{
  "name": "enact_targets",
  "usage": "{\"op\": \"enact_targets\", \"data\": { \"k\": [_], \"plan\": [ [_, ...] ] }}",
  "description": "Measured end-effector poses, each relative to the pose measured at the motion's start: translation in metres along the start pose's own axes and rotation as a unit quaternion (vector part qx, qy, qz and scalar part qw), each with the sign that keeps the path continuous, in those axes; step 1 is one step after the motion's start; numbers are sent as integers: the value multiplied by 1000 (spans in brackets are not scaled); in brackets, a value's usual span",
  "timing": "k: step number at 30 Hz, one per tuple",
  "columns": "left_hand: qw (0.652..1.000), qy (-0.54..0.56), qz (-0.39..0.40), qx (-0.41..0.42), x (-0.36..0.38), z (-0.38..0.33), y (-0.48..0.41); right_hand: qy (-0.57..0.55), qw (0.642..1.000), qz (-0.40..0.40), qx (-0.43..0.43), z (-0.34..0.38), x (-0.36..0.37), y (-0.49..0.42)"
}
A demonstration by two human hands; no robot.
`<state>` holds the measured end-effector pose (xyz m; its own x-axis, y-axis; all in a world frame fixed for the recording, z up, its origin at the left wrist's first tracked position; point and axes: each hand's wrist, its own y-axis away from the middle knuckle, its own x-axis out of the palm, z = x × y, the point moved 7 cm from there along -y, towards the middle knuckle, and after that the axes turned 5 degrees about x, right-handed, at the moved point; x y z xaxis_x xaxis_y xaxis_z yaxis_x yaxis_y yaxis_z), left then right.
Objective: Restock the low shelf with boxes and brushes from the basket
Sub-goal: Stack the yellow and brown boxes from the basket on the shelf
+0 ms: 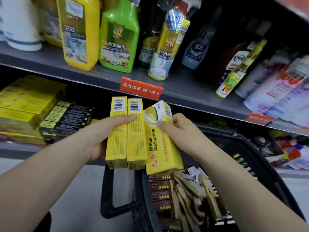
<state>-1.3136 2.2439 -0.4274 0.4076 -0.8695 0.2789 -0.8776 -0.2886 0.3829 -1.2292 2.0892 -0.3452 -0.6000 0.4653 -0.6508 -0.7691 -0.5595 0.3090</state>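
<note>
Yellow cardboard boxes (136,131) gripped by left hand (107,131), right hand (177,131)

- Upper shelf (184,84): bottles (119,39) upright in a row
- Low shelf (15,150): stacked yellow boxes (25,101), black boxes (71,118) just beside them
- Floor (75,190): basket (107,198), seemingly resting on it, holding brown boxes (160,186) and brushes (189,195)

Boxes (133,136) between left hand (98,136) and right hand (182,133), above basket (260,158). In basket: brushes (192,193) right of cartons (161,195). Stacks (30,104) on low shelf (16,147), far left. Bottles (118,39) on upper shelf (50,61).
</note>
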Motion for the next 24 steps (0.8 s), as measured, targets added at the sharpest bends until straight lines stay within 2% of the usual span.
{"op": "enact_targets", "data": {
  "k": [6, 9, 12, 17, 20, 24],
  "plan": [
    [999, -37, -14, -4, -52, 2, 4, -2, 990, 117, 77, 29, 65, -33],
    [999, -13, -23, -38, -82, 5, 4, -46, 980, 165, 104, 43, 95, -50],
    [998, 12, -26, -50, -103, 6, 8, -42, 969, 210, 120, 57, 119, -64],
    [994, 47, -75, -69, -144, 18, 25, 15, 964, 221, 146, 68, 156, -100],
    [989, 4, -125, -78, -166, 22, 26, 9, 959, 217, 181, 65, 168, -123],
    [980, -47, -181, -70, -187, 27, 16, 14, 964, 191, 185, 53, 170, -148]
  ]
}}
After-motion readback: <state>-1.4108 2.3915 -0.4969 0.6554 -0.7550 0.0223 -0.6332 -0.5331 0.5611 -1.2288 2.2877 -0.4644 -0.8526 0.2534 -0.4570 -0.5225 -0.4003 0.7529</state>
